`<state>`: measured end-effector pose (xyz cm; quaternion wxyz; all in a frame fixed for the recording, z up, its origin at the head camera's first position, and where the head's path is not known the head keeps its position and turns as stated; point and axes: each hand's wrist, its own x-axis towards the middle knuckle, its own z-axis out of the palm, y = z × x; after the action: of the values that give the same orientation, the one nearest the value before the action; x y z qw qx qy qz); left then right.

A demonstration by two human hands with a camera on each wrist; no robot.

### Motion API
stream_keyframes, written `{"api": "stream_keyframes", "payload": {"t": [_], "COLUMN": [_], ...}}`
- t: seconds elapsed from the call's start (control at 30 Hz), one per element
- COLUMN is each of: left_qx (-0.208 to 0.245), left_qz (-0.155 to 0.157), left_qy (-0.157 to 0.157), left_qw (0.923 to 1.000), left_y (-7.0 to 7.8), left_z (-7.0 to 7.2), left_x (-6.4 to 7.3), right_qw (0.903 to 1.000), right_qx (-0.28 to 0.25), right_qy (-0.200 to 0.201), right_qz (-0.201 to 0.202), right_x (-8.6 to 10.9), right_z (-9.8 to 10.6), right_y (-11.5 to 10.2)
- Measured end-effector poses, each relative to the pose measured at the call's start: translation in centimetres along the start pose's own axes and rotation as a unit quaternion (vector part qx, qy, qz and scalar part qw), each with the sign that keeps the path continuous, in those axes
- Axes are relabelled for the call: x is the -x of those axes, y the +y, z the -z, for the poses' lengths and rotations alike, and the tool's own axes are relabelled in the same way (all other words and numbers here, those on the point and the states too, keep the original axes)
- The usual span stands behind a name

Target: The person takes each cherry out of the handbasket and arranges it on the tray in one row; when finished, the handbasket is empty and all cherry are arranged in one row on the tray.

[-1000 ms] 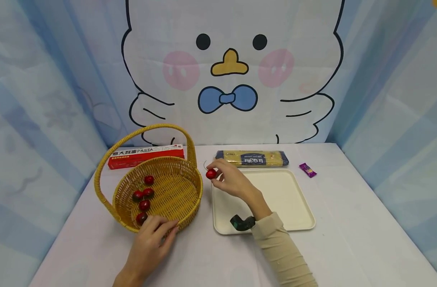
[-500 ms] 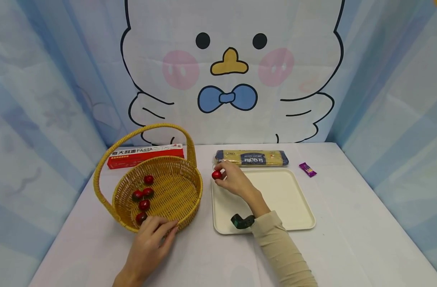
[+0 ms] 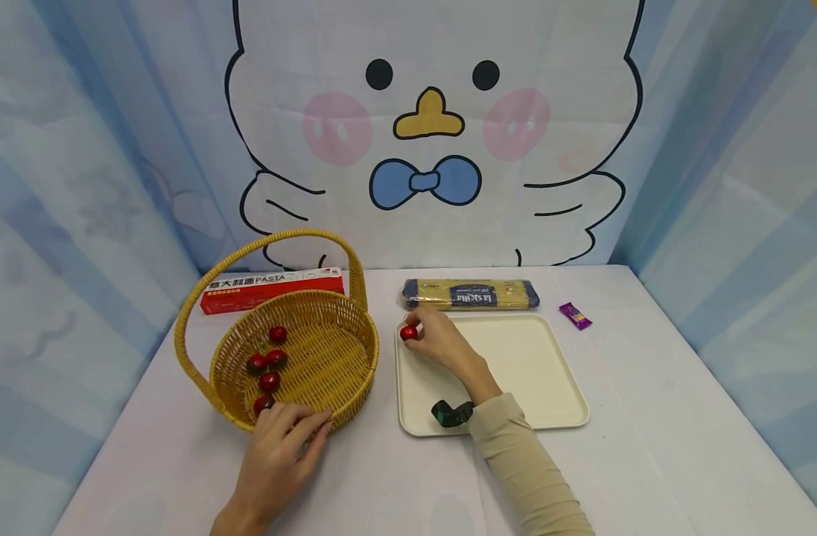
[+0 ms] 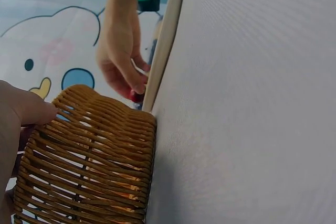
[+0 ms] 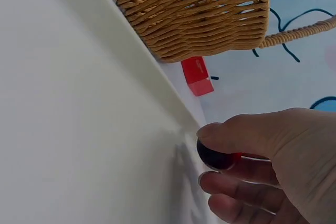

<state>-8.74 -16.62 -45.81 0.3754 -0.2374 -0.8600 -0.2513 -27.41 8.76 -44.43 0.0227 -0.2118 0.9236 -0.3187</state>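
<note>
At the far-left corner of the cream tray (image 3: 515,365) | red cherry (image 3: 409,333) pinched by right hand (image 3: 443,344), thumb against fingers | roundish, no clear long axis | tray contact unclear | left hand (image 3: 275,463) farther off, gripping rim of basket (image 3: 322,363)

Right hand (image 3: 438,341), beige sleeve, shifts right over the last second: the round, shiny red cherry (image 3: 408,333) it pinches goes from the gap beside the yellow woven basket (image 3: 328,368) to the far-left corner of the cream rectangular tray (image 3: 509,372). Tray contact unclear.
</note>
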Motion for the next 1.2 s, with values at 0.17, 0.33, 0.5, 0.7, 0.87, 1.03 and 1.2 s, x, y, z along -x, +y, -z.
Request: {"api": "stream_keyframes", "payload": {"t": [0.17, 0.33, 0.5, 0.7, 0.87, 1.03, 1.2], "left_qx": [0.000, 0.001, 0.002, 0.000, 0.001, -0.001, -0.001], "left_qz": [-0.004, -0.006, -0.014, -0.019, -0.017, -0.013, -0.014], "left_qy": [0.001, 0.005, 0.013, 0.015, 0.012, 0.011, 0.013], "left_qw": [1.0000, 1.0000, 0.9998, 0.9997, 0.9998, 0.9999, 0.9998], "left_y": [0.0, 0.0, 0.0, -0.1, -0.1, -0.2, -0.2], "left_z": [0.0, 0.0, 0.0, 0.0, 0.0, -0.1, -0.1], "left_x": [0.0, 0.0, -0.1, -0.1, 0.0, 0.0, 0.0], "right_qw": [1.0000, 0.9999, 0.9998, 0.9999, 0.9999, 0.9999, 0.9998], "right_qx": [0.008, 0.005, -0.001, -0.004, 0.002, 0.003, -0.005], "right_qy": [0.002, 0.005, 0.008, 0.004, 0.000, -0.001, 0.001], "right_qz": [-0.003, -0.014, -0.020, -0.015, -0.012, -0.015, -0.021], "right_x": [0.0, 0.0, 0.0, 0.0, 0.0, -0.1, 0.1], "right_z": [-0.4, -0.8, -1.1, -0.9, -0.6, -0.2, 0.3], "right_y": [0.4, 0.7, 0.9, 0.9, 0.8, 0.7, 0.4]}}
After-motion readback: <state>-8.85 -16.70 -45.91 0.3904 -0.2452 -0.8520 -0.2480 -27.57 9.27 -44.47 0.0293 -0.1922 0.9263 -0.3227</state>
